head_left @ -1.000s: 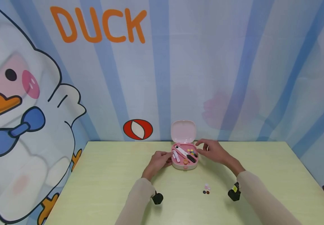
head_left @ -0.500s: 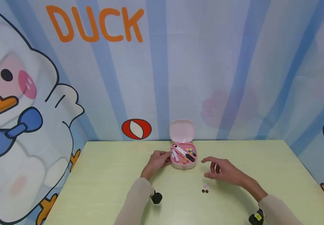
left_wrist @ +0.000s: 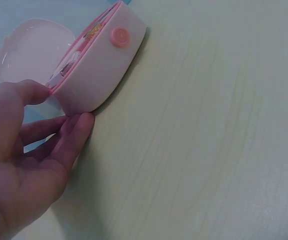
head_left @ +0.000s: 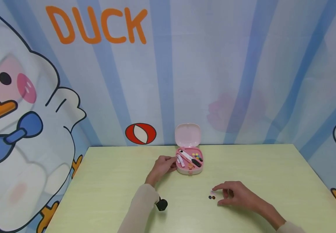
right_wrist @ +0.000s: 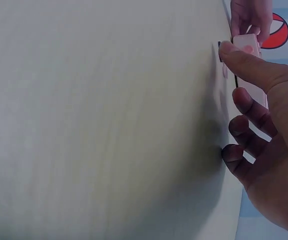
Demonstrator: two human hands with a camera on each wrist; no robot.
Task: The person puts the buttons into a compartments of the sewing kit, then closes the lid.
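Observation:
A pink-and-white sewing box stands at the back of the table, its pale lid raised. My left hand holds the box's left side; in the left wrist view one digit touches the rim and the others touch the lower wall. In front of the box, to the right, lie small buttons: a dark one, a brown one and pale pink ones. My right hand is low over them, thumb and forefinger spread apart. The forefinger's tip partly covers the pink ones; whether it touches them I cannot tell.
Inside the box are a long white tool with a black end, a smaller white piece, an orange-tan round piece and several coloured buttons. A printed duck curtain hangs behind the table.
My right hand has moved from the box's right side toward me and down to the loose buttons. The left hand has stayed at the box.

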